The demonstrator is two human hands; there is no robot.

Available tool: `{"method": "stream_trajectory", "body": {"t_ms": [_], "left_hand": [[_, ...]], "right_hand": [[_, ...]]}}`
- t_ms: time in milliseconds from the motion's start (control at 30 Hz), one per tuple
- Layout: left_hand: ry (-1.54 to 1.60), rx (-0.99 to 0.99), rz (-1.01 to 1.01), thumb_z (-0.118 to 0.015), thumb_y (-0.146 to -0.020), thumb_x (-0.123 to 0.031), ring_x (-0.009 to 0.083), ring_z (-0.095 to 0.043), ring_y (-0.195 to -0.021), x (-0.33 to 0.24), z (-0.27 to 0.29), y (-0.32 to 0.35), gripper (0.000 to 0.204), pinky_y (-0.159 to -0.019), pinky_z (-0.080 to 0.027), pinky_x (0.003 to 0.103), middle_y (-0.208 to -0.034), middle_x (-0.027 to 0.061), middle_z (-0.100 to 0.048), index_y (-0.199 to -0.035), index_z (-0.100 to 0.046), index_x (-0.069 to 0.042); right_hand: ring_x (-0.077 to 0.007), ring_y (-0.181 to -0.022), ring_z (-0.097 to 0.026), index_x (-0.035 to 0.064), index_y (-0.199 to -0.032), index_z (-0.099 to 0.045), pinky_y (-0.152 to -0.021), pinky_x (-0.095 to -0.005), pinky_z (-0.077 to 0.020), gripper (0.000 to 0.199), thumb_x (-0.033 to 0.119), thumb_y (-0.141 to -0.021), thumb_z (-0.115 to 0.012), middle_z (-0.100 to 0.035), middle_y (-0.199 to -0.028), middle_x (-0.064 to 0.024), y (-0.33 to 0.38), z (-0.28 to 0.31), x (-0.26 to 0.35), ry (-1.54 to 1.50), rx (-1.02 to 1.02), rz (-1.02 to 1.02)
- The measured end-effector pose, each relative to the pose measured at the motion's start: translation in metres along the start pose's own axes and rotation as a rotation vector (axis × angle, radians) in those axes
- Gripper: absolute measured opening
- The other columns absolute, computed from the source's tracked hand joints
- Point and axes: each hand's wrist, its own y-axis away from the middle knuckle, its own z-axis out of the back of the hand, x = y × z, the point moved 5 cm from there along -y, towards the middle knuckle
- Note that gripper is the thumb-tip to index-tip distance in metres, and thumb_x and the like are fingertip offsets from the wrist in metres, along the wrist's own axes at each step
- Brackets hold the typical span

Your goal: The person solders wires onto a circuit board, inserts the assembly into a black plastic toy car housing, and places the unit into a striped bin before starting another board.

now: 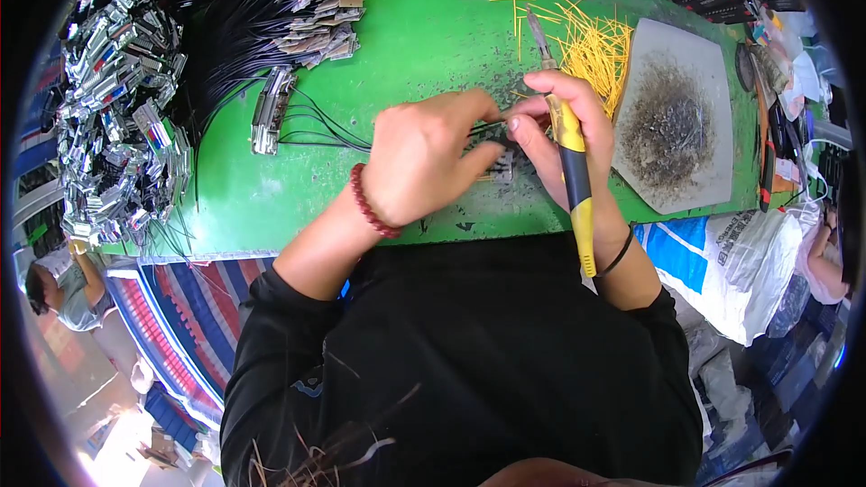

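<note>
My right hand (566,131) grips a soldering iron (570,153) with a yellow and black handle, its metal tip pointing away over the green table (424,27). My left hand (424,158), with a red bead bracelet on the wrist, pinches thin black wires (329,131) and a small part between the fingertips, right against my right thumb. The part itself is mostly hidden by the fingers. The wires run left to a small metal connector piece (271,108) lying on the table.
A grey slab (681,113) with dark scorched residue lies to the right, with a heap of thin yellow sticks (591,45) behind it. A large pile of shiny metal parts (117,108) and black wire bundles (244,27) fills the left. White sacks (749,252) and another person (63,289) are beside the table.
</note>
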Motion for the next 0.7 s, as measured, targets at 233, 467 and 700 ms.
{"method": "stream_trajectory", "body": {"t_ms": [233, 467, 700], "left_hand": [[0.157, -0.243, -0.031, -0.071, -0.079, -0.012, 0.0280, -0.065, -0.068, 0.009, -0.005, 0.006, 0.012, -0.058, -0.051, 0.036, -0.080, 0.0093, -0.067, -0.089, -0.068, -0.008], [0.173, -0.200, -0.115, -0.072, -0.079, -0.010, 0.0264, -0.066, -0.065, 0.010, -0.011, 0.004, 0.011, -0.057, -0.052, 0.035, -0.076, 0.0102, -0.067, -0.089, -0.069, -0.006], [0.324, -0.244, -0.002, -0.072, -0.081, -0.007, 0.0203, -0.063, -0.057, 0.020, -0.011, 0.007, 0.009, -0.054, -0.050, 0.029, -0.070, 0.0103, -0.065, -0.087, -0.067, -0.003]], "right_hand": [[-0.0105, -0.069, -0.060, 0.0019, -0.121, -0.050, -0.063, -0.0229, -0.0495, 0.039, 0.005, -0.087, -0.069, -0.065, -0.081, -0.0078, 0.003, 0.000, -0.008, -0.148, -0.035, -0.089], [-0.0105, -0.067, -0.059, 0.0021, -0.121, -0.050, -0.062, -0.0227, -0.0485, 0.039, 0.008, -0.087, -0.070, -0.063, -0.078, -0.0059, -0.002, 0.002, -0.013, -0.269, 0.002, -0.178], [-0.0080, -0.066, -0.057, 0.0040, -0.120, -0.054, -0.062, -0.0218, -0.0472, 0.034, 0.009, -0.089, -0.067, -0.062, -0.076, -0.0026, 0.000, 0.002, -0.013, -0.247, -0.050, -0.126]]}}
